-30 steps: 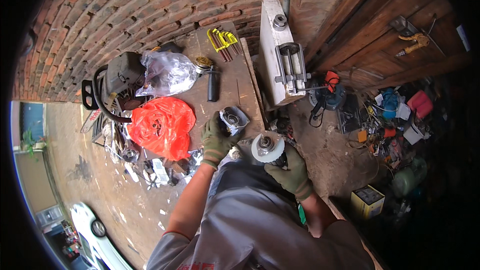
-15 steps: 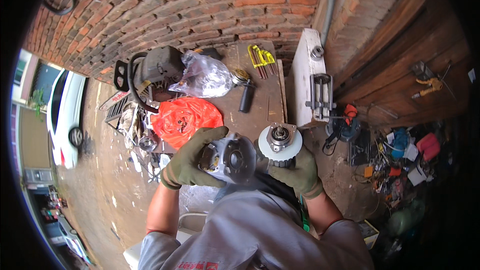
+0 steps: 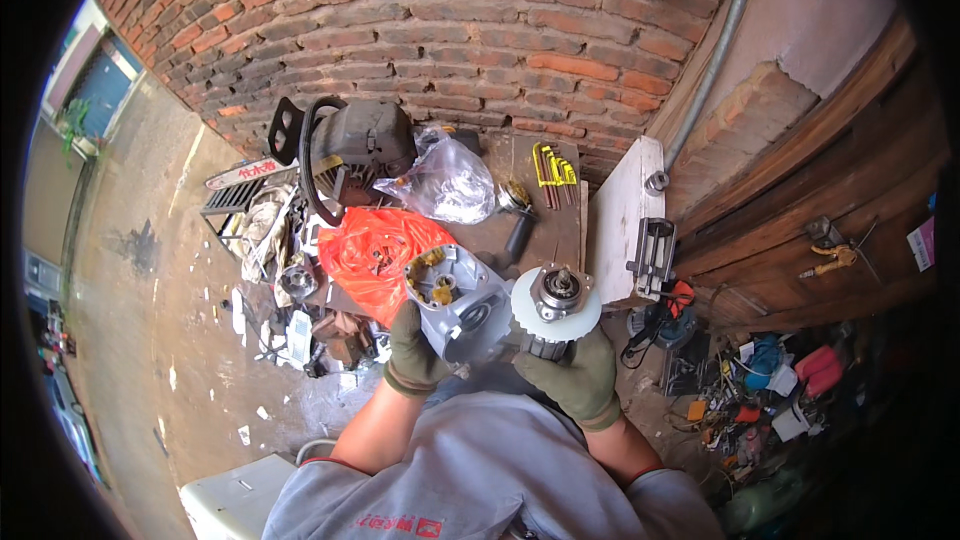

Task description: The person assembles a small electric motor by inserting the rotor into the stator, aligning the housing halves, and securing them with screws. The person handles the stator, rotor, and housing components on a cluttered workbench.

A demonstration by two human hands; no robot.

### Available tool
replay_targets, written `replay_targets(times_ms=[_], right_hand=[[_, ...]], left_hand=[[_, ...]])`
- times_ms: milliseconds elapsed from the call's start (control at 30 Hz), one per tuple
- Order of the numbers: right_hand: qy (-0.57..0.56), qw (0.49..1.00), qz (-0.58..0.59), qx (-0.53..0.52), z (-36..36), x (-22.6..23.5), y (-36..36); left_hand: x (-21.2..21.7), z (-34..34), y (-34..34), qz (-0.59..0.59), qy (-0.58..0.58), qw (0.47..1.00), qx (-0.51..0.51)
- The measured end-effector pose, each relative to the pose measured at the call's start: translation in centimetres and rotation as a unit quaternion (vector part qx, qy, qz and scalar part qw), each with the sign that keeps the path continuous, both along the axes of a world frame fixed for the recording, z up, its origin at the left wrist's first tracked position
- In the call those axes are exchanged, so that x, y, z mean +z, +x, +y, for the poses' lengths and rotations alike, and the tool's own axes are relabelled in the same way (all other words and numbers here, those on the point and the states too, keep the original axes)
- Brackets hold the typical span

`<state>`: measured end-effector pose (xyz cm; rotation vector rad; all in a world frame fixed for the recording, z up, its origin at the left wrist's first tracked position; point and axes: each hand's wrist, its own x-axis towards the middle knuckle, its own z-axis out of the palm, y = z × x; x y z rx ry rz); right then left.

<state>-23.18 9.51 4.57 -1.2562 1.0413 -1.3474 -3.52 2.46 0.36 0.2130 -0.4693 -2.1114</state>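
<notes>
Since half a second ago, the grey metal housing (image 3: 475, 302) has been turned so its greasy hollow faces more upward. At far left a dark chainsaw (image 3: 368, 137) occupies the worktop (image 3: 562, 232), its bar jutting past the left edge over scraps. Next, a red plastic bag (image 3: 370, 237) leaves little bare surface near the housing. Raised at the worktop's near side, the left hand (image 3: 412, 352) is curled, partly open, around the housing's lower left, most fingers hidden. Behind lie a clear plastic bag (image 3: 450, 180) and a black handle (image 3: 519, 237); between the handle and the right edge runs a bare strip, with yellow-held hex keys (image 3: 553, 166) at its far end. Just beside the housing, the right hand (image 3: 580, 380) is wrapped round the ribbed lower part of a rotor (image 3: 561, 287) with a white disc; whether disc and housing touch, I cannot tell. Past the right edge, a white slab (image 3: 620, 215) stands close, limiting room there; tool clutter (image 3: 760, 400) covers floor farther right.
</notes>
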Motion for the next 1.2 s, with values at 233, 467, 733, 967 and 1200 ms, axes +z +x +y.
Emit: replay_targets(times_ms=[233, 467, 733, 967, 1200], right_hand=[[-0.066, 0.972, 0.2, -0.103, -0.6, 3.1, -0.2], [-0.104, 0.875, 0.464, -0.092, 0.0, 6.7, -1.7], [-0.057, 0.873, 0.477, -0.083, 0.1, 9.3, -1.1], [0.009, 0.947, 0.316, -0.061, 0.6, 8.1, -0.9], [0.014, 0.96, 0.27, -0.071, 0.1, 8.6, 0.4]], left_hand=[[2.7, -2.1, -0.3, 0.052, 0.077, 0.994, 0.058], [5.5, -3.1, -1.0, 0.024, 0.061, 0.996, 0.054], [6.4, -3.6, -2.2, 0.089, 0.083, 0.992, 0.035], [6.5, -4.4, -2.6, 0.078, 0.104, 0.991, 0.005], [5.6, -4.7, -2.5, 0.171, 0.107, 0.979, -0.01]])
